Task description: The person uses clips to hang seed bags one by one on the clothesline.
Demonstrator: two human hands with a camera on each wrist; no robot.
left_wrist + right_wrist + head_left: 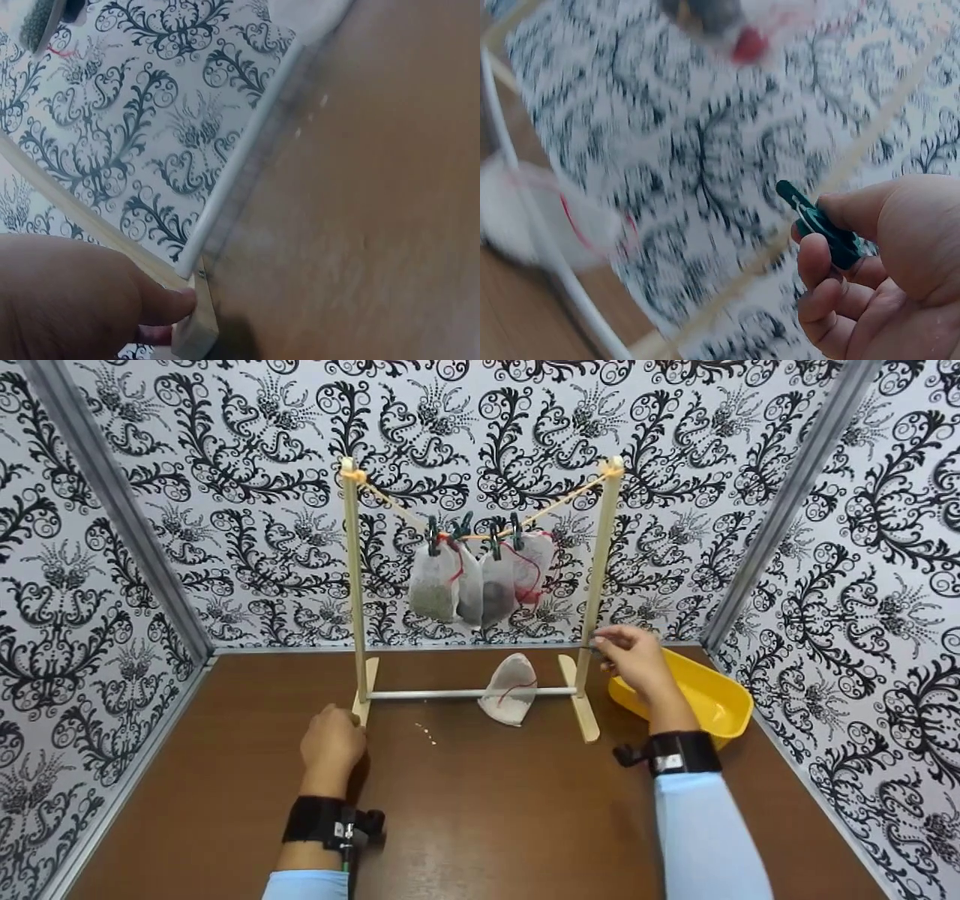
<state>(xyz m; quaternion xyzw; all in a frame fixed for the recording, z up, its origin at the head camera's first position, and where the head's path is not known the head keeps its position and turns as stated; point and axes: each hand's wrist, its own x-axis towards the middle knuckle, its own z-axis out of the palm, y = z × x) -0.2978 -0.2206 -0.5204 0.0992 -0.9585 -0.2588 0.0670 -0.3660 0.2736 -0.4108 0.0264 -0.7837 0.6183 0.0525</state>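
Note:
My left hand (334, 741) pinches the left foot (196, 330) of a wooden stand (354, 585), thumb on its side. Beside the stand's right post, my right hand (637, 661) holds a dark green clothespin (821, 225) between thumb and fingers. From the stand's sagging yellow string (559, 502) hang several sheer pouches, among them a pouch with greenish contents (433, 589) and a pouch with dark contents (497, 592), clipped by dark clothespins (433, 540). A white-filled pouch with a red drawstring (510, 697) lies against the white crossbar (427, 694).
A yellow tub (705, 690) stands to the right, partly behind my right forearm. Small pale crumbs (426, 731) are scattered on the brown table (480, 817). Patterned walls (262, 577) enclose the back and sides.

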